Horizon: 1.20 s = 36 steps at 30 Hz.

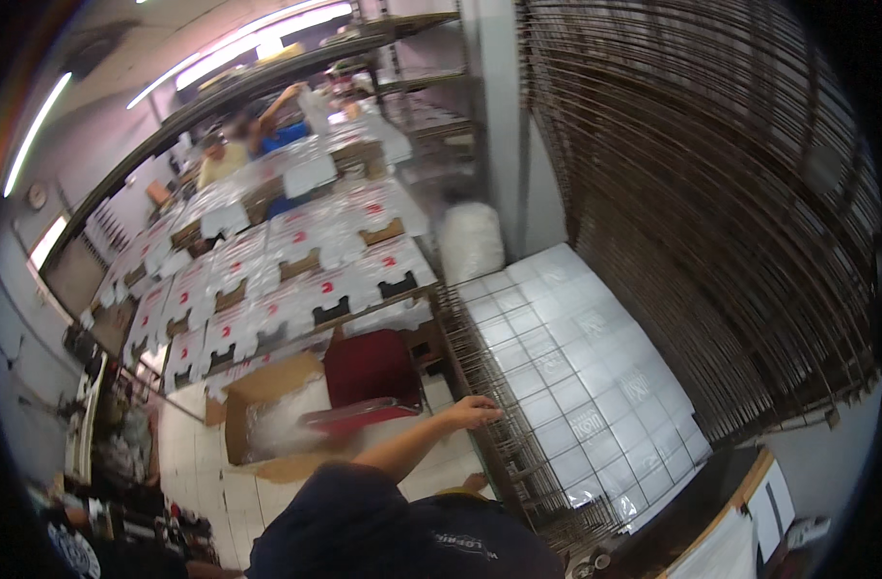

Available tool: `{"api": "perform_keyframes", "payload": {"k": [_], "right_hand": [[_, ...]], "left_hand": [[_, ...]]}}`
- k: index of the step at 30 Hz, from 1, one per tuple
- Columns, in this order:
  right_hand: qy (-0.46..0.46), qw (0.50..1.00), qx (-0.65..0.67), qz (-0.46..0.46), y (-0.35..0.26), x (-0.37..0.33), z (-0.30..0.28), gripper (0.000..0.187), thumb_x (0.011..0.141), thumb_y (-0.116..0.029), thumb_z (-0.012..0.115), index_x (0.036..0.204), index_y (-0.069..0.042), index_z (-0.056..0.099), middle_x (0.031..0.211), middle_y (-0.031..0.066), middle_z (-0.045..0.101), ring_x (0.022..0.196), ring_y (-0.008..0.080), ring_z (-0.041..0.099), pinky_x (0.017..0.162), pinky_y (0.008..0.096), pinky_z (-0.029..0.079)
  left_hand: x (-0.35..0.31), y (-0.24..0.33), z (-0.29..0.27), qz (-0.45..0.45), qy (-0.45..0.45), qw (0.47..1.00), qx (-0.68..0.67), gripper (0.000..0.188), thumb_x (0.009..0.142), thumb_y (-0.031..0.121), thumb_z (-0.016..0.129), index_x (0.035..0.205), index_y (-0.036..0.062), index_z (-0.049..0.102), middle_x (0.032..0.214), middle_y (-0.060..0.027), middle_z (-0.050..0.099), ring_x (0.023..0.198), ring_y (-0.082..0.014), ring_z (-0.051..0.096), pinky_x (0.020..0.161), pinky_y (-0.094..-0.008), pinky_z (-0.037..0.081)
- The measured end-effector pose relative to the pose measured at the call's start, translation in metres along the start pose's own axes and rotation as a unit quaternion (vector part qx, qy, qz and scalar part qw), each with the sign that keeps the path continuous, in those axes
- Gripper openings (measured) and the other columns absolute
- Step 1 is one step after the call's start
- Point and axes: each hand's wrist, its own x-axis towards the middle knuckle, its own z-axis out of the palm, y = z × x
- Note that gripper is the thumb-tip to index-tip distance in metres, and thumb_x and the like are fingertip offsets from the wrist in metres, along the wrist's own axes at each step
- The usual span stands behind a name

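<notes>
My left hand reaches across to the side of a wire drying rack, its fingers closed at the rack's edge. On the rack's lowered wire shelf lie several glossy, pale plastic sheets or bags with white printing, seen with a grid of wires over them. Close to my dark shirt, a small skin-coloured patch shows above a yellow strip. Whether that patch is my right hand I cannot make out; no fingers can be read there.
Many raised wire shelves lean at the right. White bags with red prints cover a long table on the left. An open cardboard box with clear plastic stands beside a dark red chair. Two people work beyond the table.
</notes>
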Motion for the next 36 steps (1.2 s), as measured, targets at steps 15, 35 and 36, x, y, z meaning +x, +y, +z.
{"api": "perform_keyframes", "payload": {"k": [15, 35, 36], "right_hand": [[-0.09, 0.95, -0.242, -0.173, -0.039, -0.033, 0.032, 0.044, 0.084, -0.034, 0.035, 0.098, 0.003, 0.054, 0.109, 0.0227, 0.052, 0.105, 0.0325, 0.05, 0.09, 0.0487, 0.039], [-0.178, 0.948, 0.015, -0.262, -0.223, -0.093, 0.041, 0.036, 0.086, -0.015, 0.048, 0.119, -0.005, 0.038, 0.105, 0.0168, 0.052, 0.098, 0.0259, 0.052, 0.084, 0.0387, 0.041], [-0.2, 0.942, 0.014, -0.269, -0.234, -0.12, 0.048, 0.04, 0.085, -0.014, 0.048, 0.121, -0.004, 0.036, 0.108, 0.0162, 0.05, 0.098, 0.0254, 0.051, 0.085, 0.0378, 0.041]], "left_hand": [[-0.187, 0.29, 0.0, 0.643, -0.37, 0.601, -0.297, 0.086, 0.063, 0.023, 0.073, 0.133, 0.0009, 0.029, 0.058, 0.0035, 0.041, 0.048, -0.0053, 0.036, 0.048, -0.02, 0.03], [-0.034, 0.027, 0.231, -0.119, -0.523, 0.843, 0.033, 0.11, 0.059, 0.084, 0.043, 0.139, 0.014, 0.015, 0.125, -0.0238, 0.041, 0.112, -0.0346, 0.045, 0.083, -0.0462, 0.042], [-0.037, 0.033, 0.24, -0.161, -0.548, 0.82, -0.021, 0.114, 0.056, 0.086, 0.039, 0.139, 0.0149, 0.008, 0.13, -0.0251, 0.033, 0.116, -0.037, 0.04, 0.086, -0.0471, 0.04]]}}
